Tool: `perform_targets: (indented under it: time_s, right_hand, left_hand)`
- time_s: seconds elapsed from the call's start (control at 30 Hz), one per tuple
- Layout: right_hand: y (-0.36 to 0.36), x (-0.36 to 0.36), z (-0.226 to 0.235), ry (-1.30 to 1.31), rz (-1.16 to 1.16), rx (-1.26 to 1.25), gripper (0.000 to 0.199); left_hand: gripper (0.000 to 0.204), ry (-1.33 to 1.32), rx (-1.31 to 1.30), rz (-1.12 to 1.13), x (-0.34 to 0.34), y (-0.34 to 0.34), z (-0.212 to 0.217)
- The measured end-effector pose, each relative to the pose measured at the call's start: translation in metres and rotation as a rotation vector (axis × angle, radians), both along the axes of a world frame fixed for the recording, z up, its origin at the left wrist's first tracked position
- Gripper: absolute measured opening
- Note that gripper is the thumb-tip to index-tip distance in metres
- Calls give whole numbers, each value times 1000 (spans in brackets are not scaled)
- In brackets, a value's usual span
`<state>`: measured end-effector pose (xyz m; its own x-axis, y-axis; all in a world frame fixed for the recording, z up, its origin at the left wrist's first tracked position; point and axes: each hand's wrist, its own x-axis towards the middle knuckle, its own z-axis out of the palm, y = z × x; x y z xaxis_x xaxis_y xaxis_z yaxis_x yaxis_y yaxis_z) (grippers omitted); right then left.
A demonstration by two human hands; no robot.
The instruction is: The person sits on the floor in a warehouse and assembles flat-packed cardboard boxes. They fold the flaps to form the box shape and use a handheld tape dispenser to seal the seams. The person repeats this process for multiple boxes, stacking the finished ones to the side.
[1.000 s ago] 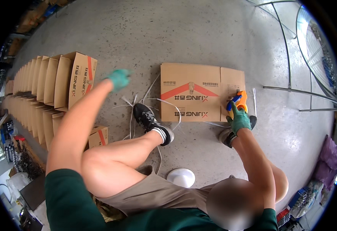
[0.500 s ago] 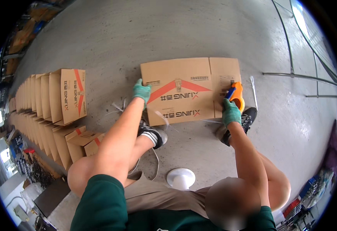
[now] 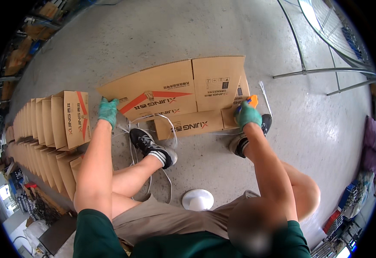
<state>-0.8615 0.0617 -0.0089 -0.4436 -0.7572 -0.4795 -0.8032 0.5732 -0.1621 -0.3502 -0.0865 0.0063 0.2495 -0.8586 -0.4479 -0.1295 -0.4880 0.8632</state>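
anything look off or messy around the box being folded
Loose white strapping bands lie tangled on the concrete floor, looping around the person's shoe under the flat carton that the left hand and right hand hold. The carton itself shows no damage.

One flat carton point(image 3: 177, 96), two gloved hands point(image 3: 108, 111), two shoes point(image 3: 152, 148), one white disc point(image 3: 197, 199)

Packing warehouse: stacked cartons point(image 3: 46, 129), concrete floor point(image 3: 162, 38).
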Motion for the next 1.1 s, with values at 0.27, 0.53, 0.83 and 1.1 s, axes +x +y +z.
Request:
perform_targets:
  time_s: [0.27, 0.53, 0.83, 1.1]
  right_hand:
    - [-59, 55, 131, 285, 697, -643, 75]
    - [0, 58, 136, 284, 781, -552, 88]
    - [37, 44, 144, -1, 839, -819, 37]
    - [25, 62, 150, -283, 591, -812, 32]
  left_hand:
    - [54, -82, -77, -37, 7, 30, 0]
    - [37, -215, -57, -125, -18, 36, 100]
    - [39, -711, -220, -188, -40, 51, 120]
    - [15, -933, -387, -580, -69, 76, 113]
